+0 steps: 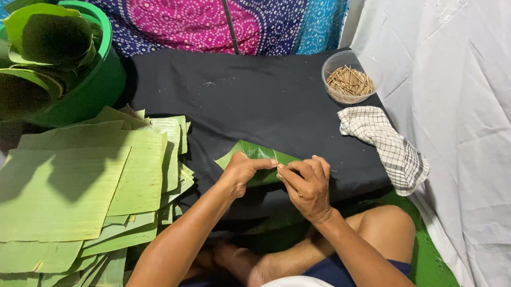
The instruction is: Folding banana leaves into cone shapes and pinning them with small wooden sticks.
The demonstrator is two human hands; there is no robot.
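Note:
A folded green banana leaf piece [250, 152] lies on the near edge of a black cloth-covered board [253, 97]. My left hand [242, 170] pinches the leaf's folded edge from the left. My right hand [307, 184] meets it from the right, fingertips pressed together at the fold, perhaps on a thin stick too small to make out. Both hands touch each other over the leaf.
A thick pile of cut banana leaf sheets [77, 193] lies at the left. A green tub [98, 82] with rolled leaves stands at the back left. A clear bowl of small sticks [350, 77] and a checked cloth [387, 145] sit at the right. White sheeting hangs at the right.

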